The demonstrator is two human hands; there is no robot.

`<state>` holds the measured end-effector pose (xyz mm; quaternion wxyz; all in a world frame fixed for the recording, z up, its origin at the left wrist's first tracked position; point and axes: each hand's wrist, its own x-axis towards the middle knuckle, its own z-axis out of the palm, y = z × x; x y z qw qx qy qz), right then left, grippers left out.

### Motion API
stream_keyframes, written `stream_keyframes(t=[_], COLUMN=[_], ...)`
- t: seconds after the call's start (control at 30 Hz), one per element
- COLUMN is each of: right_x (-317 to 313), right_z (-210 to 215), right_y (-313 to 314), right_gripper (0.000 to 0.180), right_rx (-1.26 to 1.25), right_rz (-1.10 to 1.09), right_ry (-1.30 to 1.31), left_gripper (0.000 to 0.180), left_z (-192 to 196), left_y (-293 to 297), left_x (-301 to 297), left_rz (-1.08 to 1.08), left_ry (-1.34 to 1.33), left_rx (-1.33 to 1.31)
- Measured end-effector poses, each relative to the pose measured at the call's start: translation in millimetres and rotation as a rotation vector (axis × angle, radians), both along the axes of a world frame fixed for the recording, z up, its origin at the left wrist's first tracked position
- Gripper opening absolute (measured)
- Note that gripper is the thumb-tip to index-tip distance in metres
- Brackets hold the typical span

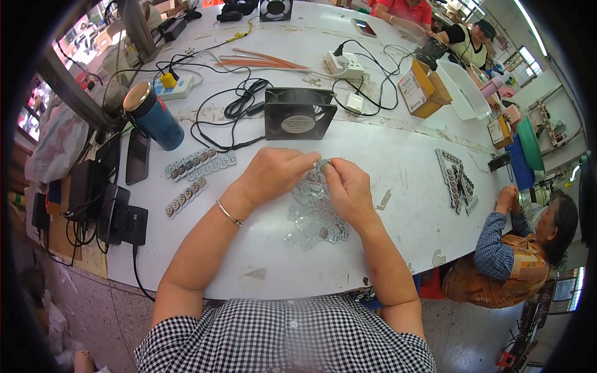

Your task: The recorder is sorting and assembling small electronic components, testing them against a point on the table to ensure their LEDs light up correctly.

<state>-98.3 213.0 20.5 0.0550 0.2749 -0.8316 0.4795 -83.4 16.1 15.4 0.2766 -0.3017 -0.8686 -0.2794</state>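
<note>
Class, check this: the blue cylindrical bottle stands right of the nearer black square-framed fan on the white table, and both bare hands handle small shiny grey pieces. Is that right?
Not quite: the head view shows the blue bottle left of the nearer black fan, not right. The left hand and right hand do handle small grey pieces.
</note>
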Motion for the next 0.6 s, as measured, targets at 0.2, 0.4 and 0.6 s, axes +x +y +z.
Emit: stream_keyframes(t=[0.2, 0.4, 0.6], right_x=[0.1, 0.1, -0.7], right_z=[1.4, 1.8, 0.7], right_y=[-4.3, -7.9, -10.3], right_gripper=[0.015, 0.015, 0.016], right_rx=[-0.017, -0.030, -0.072], right_rz=[-0.012, -0.015, -0.049], right_ry=[0.032, 0.063, 0.091], left_gripper=[0.026, 0.027, 0.025], left_z=[-1.8, -5.6, -7.3], left_y=[-2.3, -4.8, 0.6], left_x=[-1.5, -3.0, -2.6], left_rz=[0.010, 0.022, 0.034], left_ry=[0.010, 0.041, 0.002], left_rx=[0.018, 0.027, 0.146])
